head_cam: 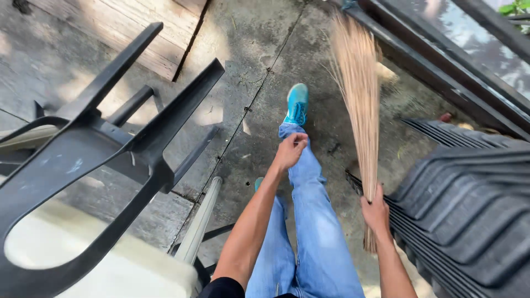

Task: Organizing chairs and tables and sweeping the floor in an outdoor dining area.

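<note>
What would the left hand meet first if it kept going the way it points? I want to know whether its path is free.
The left hand points forward over the jeans leg toward the turquoise shoe. Probably that knee or shoe first, though depth is unclear.

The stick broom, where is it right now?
In the head view the stick broom is right of centre, gripped by the right hand, its bristles fanning over the concrete floor beside the stacked dark chairs.

my right hand [376,211] holds broom [359,110] ahead-right | my left hand [290,150] on my thigh | upturned chair [105,143] left | stacked chairs [469,204] right, beside broom
</note>
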